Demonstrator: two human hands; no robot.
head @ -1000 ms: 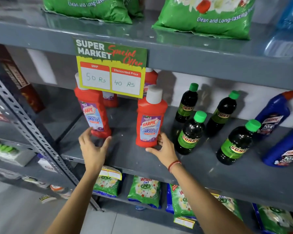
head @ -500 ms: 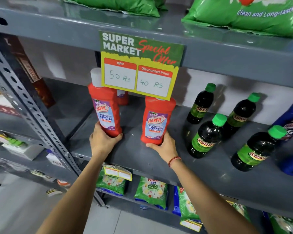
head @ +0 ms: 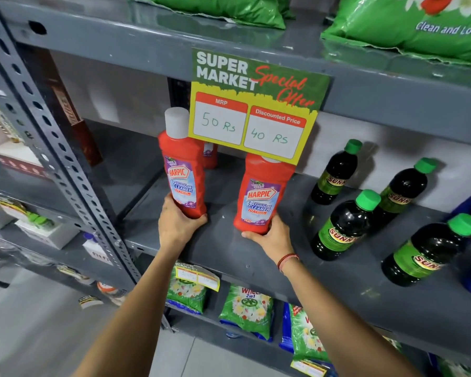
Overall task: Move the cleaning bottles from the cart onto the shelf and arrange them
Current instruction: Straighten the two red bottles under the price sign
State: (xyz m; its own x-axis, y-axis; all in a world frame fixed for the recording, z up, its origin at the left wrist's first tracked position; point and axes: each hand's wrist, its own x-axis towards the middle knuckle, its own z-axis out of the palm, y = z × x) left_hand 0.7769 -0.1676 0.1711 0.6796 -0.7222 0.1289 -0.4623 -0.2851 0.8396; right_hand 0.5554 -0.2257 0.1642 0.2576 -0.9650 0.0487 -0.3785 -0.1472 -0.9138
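Left hand (head: 178,223): wrapped round the base of the left red bottle (head: 184,174), upright on the grey shelf (head: 324,270).
Right hand (head: 269,235): gripping the base of the right red bottle (head: 261,194), its cap behind the price sign (head: 253,110).
Green-capped bottles (head: 343,224): standing further right.

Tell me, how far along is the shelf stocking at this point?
Done: dark green-capped bottles stand in rows on the middle shelf, and another red bottle sits at the back. In hand: the left hand grips one red Harpic bottle at its base and the right hand grips a second, apparently lining them up. Left: no cart is in view, so the remaining stock can't be judged.
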